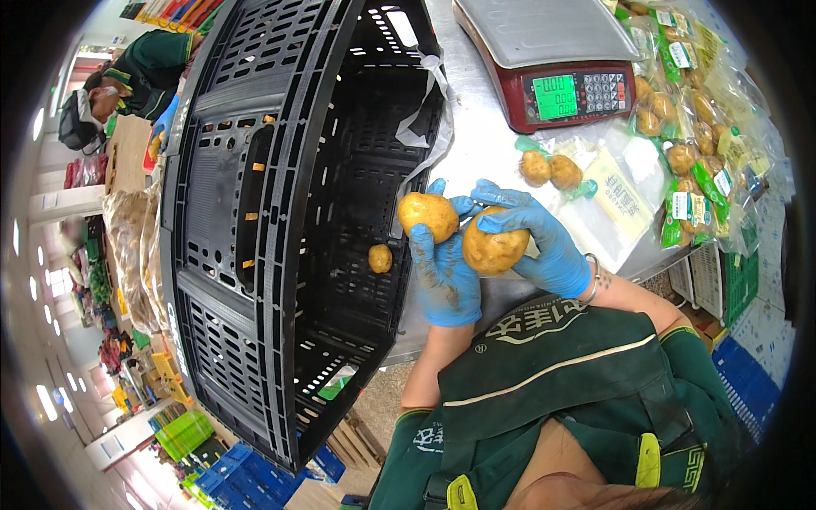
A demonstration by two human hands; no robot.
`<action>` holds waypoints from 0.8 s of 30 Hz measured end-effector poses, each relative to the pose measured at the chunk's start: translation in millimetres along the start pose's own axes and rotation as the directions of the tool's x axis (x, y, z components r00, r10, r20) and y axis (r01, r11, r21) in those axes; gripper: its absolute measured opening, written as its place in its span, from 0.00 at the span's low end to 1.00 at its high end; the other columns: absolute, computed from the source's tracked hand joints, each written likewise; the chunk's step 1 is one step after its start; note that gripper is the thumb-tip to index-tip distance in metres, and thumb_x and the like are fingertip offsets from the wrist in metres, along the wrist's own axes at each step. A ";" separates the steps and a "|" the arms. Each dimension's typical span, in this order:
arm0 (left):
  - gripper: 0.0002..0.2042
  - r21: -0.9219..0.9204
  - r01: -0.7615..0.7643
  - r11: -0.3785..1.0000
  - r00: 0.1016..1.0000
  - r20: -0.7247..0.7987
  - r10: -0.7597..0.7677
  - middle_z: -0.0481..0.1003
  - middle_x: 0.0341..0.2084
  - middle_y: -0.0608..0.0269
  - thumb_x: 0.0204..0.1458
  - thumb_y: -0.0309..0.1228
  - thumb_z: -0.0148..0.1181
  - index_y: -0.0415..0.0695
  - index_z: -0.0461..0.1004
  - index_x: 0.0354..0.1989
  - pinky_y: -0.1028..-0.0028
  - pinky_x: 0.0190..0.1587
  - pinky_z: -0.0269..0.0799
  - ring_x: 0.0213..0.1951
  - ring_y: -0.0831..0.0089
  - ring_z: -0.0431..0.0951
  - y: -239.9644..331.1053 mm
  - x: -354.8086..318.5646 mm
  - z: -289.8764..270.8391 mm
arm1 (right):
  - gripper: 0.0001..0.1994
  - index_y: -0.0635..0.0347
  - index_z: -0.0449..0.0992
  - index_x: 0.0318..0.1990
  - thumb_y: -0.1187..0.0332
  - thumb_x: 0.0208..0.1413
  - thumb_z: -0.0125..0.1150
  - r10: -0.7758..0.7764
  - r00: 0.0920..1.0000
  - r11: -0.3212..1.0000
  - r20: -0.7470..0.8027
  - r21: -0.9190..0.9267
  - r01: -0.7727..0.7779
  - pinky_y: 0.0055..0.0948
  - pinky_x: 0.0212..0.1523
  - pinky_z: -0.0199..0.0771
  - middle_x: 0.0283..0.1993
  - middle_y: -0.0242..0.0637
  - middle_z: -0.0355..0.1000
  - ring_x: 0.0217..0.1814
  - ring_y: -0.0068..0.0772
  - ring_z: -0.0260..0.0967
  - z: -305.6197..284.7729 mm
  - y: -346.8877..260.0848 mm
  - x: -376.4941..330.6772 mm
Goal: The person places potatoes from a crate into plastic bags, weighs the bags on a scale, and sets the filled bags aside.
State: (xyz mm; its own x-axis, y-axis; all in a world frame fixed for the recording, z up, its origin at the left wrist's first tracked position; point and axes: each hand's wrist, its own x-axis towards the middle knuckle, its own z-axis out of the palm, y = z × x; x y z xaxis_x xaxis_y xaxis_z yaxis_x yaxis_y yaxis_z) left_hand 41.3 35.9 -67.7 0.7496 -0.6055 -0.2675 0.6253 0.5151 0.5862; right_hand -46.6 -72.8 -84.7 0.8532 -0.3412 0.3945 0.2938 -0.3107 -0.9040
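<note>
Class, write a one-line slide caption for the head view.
Blue-gloved left hand and right hand each hold a potato beside a black crate.

gloves (442, 272): thin blue rubber, matt, dirty
potatoes (427, 214): rough, dull skin
crate (280, 212): black plastic, perforated
table (480, 127): smooth brushed metal
bags (693, 102): glossy clear plastic

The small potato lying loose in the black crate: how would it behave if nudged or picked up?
The small potato looks rounded, so it would probably roll across the crate floor if nudged. It seems firm and light, likely easy to pinch. Its dull skin suggests little slipperiness.
</note>
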 end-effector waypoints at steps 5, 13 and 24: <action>0.35 -0.255 0.145 0.956 0.986 -0.045 -0.161 0.69 0.48 0.53 0.53 0.56 0.55 0.40 0.60 0.60 0.64 0.56 0.69 0.50 0.63 0.72 -11.5 18.1 -27.8 | 0.41 0.53 0.60 0.65 0.86 0.36 0.55 -0.062 0.995 0.963 0.073 -0.256 0.079 0.43 0.67 0.55 0.67 0.48 0.57 0.68 0.55 0.54 12.1 -3.8 0.9; 0.37 -0.273 0.214 0.938 0.969 -0.060 -0.239 0.74 0.29 0.62 0.53 0.63 0.48 0.43 0.61 0.59 0.55 0.40 0.76 0.28 0.64 0.77 6.4 25.7 -22.6 | 0.36 0.53 0.61 0.64 0.73 0.44 0.65 0.254 0.957 0.842 -0.142 -0.453 -0.291 0.39 0.60 0.63 0.56 0.46 0.65 0.58 0.51 0.63 -24.7 -14.6 -2.1; 0.36 -0.038 0.071 0.997 0.992 0.109 -0.066 0.75 0.31 0.58 0.52 0.59 0.53 0.39 0.60 0.58 0.60 0.40 0.76 0.32 0.66 0.77 -8.8 19.3 -20.2 | 0.14 0.52 0.79 0.45 0.59 0.52 0.64 0.625 0.778 0.720 -0.067 -0.337 -0.607 0.33 0.27 0.68 0.22 0.32 0.71 0.21 0.33 0.65 -16.1 36.9 -26.6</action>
State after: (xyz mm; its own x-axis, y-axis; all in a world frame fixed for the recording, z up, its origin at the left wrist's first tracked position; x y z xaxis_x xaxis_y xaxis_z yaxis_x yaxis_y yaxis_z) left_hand 54.7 31.8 -93.5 0.6784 -0.7007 -0.2210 0.6846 0.4938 0.5362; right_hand -65.4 -89.5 -125.9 0.8183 -0.5191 -0.2469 -0.4517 -0.3150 -0.8347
